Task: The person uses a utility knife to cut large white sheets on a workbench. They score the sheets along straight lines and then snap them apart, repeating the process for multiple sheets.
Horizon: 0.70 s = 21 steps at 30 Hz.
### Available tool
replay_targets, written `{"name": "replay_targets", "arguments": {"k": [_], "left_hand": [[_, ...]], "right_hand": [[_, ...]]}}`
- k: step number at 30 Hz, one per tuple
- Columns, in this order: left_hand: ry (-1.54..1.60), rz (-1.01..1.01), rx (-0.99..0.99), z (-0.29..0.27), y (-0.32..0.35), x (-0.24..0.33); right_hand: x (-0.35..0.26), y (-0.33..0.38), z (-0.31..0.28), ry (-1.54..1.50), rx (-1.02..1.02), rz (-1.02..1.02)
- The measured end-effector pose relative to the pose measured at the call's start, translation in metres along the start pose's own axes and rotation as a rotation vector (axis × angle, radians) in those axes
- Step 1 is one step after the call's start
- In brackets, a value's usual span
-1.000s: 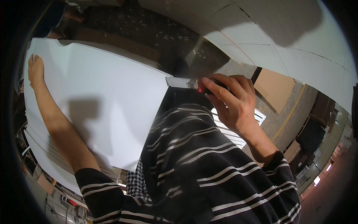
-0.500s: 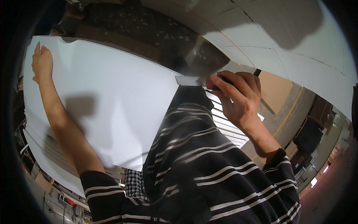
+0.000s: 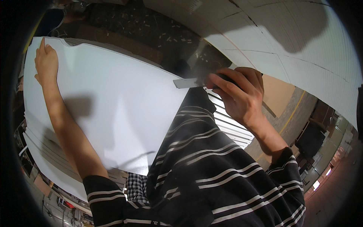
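Note:
A large white panel (image 3: 124,87) lies before me, with a shallow curved notch along its far edge. My left hand (image 3: 47,65) rests flat on it near the far left corner, index finger stretched out and nothing held. In my right hand (image 3: 244,94) is a flat-bladed knife (image 3: 185,83), its wide metal blade slanted at the tip. Fingers and thumb wrap the dark handle, which is mostly hidden. The blade points left, at the panel's right end; whether it touches the edge I cannot tell. My striped shirt hides part of the panel's near right side.
More white sheets (image 3: 53,159) are stacked under the panel at the left. A tall pale ribbed stack (image 3: 302,56) stands at the far right. Small scraps litter the dark floor (image 3: 151,30) beyond. A brown board (image 3: 278,92) lies at the right, and a person's dark clothing (image 3: 49,22) shows far left.
The knife and my right hand have shifted slightly left, so the blade overlaps the panel's end more. My left hand has moved a little right in the picture, still flat on the panel.

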<state>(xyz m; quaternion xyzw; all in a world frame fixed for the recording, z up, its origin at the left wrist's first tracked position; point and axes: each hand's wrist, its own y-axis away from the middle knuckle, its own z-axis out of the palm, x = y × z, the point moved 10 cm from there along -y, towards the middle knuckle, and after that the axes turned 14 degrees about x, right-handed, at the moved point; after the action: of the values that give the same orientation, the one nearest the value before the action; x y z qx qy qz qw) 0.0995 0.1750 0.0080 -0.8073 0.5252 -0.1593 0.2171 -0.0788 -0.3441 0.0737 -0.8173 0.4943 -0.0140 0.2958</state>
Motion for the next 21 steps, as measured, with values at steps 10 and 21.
{"name": "replay_targets", "arguments": {"k": [10, 21], "left_hand": [[0.063, 0.044, 0.067, -0.010, 0.013, 0.015], [0.083, 0.050, 0.092, -0.014, 0.015, 0.023]], "right_hand": [[-0.004, -0.028, 0.021, -0.072, 0.001, -0.060], [-0.020, -0.076, 0.055, -0.162, -0.033, -0.093]]}}
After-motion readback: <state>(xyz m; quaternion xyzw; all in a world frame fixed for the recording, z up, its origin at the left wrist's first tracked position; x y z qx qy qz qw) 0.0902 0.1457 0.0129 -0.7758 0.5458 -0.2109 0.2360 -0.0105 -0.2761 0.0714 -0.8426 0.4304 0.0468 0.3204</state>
